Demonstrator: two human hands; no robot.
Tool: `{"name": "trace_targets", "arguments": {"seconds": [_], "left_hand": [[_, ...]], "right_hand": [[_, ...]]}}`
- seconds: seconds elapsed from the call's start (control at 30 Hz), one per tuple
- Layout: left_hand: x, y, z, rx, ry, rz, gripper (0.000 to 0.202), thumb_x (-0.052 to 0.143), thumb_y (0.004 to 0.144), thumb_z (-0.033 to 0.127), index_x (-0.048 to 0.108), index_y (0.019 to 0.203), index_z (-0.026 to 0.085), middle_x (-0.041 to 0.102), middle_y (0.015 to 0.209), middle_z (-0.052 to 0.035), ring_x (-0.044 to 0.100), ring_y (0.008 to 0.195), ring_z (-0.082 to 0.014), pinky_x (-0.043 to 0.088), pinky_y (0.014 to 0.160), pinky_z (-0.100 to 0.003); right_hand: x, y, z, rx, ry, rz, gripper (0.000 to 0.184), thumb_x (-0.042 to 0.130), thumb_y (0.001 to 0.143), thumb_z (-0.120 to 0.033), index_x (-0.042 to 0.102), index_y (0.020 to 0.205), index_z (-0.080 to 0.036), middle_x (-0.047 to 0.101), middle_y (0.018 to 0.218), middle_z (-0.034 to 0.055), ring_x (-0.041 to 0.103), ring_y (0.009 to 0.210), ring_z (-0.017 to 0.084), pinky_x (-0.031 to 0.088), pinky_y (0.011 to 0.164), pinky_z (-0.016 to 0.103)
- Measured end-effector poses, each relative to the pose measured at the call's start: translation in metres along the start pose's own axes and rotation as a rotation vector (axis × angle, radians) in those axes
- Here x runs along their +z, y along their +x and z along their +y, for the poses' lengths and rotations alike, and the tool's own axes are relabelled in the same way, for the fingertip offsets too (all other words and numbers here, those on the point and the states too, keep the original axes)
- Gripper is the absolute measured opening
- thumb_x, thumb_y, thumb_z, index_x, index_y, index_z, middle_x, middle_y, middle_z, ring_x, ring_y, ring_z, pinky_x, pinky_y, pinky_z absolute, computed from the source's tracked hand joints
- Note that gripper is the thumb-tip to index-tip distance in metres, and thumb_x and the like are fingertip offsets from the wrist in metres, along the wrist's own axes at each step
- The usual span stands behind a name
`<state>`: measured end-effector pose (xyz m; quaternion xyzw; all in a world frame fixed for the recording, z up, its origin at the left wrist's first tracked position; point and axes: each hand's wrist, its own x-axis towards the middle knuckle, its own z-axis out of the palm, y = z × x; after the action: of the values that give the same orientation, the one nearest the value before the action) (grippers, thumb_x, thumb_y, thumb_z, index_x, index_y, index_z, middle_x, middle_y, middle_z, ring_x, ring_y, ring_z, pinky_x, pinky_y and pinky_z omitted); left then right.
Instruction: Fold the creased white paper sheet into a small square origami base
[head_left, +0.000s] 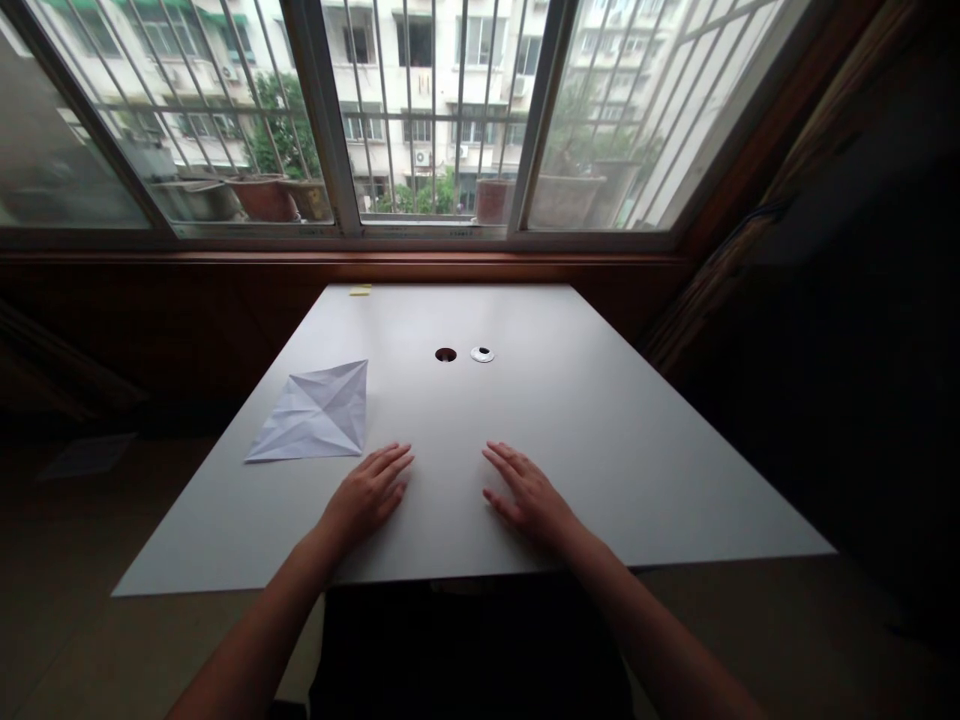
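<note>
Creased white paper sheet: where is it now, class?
In the head view, the creased white paper sheet lies on the left of the white tabletop, beyond and left of the bare left hand.

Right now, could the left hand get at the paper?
Most likely yes: the left hand looks empty, right by the near right corner of the paper, and nothing shows between them on the table.

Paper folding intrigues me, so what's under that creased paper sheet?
The creased paper sheet lies on the white tabletop, which shows around it; the left hand is near its lower right corner. What's directly beneath is covered and can't be seen.
</note>
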<state>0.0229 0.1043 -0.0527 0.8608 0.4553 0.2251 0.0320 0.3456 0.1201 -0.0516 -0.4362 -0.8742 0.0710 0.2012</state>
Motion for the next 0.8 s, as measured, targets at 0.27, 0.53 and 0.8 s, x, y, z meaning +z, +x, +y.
{"name": "trace_targets", "arguments": {"seconds": [0.27, 0.53, 0.8], "left_hand": [[-0.017, 0.043, 0.003, 0.093, 0.091, -0.107, 0.068, 0.048, 0.095, 0.045, 0.022, 0.153, 0.022, 0.028, 0.158, -0.0105, 0.02, 0.148, -0.0296, 0.028, 0.118, -0.053], [0.014, 0.085, -0.008, 0.113, 0.15, -0.186, 0.082, 0.041, 0.091, 0.064, 0.016, 0.155, 0.02, 0.016, 0.162, -0.0111, 0.007, 0.15, -0.0314, 0.019, 0.119, -0.054], [0.035, 0.086, -0.015, 0.1, 0.197, -0.238, 0.081, 0.034, 0.09, 0.069, 0.012, 0.155, 0.027, 0.019, 0.161, -0.0074, 0.011, 0.15, -0.0306, 0.01, 0.119, -0.056]], "right_hand": [[-0.023, 0.03, 0.027, -0.079, -0.036, -0.051, 0.068, 0.056, 0.09, -0.047, 0.033, 0.149, -0.023, 0.036, 0.155, 0.0116, 0.033, 0.143, 0.029, 0.032, 0.116, 0.051], [-0.008, 0.075, 0.034, -0.201, -0.027, -0.143, 0.08, 0.053, 0.089, -0.058, 0.026, 0.152, -0.018, 0.024, 0.16, 0.0136, 0.022, 0.148, 0.029, 0.027, 0.118, 0.051], [0.02, 0.084, 0.032, -0.194, -0.077, -0.191, 0.083, 0.041, 0.09, -0.067, 0.023, 0.154, -0.016, 0.022, 0.16, 0.0124, 0.018, 0.149, 0.029, 0.02, 0.12, 0.053]]}}
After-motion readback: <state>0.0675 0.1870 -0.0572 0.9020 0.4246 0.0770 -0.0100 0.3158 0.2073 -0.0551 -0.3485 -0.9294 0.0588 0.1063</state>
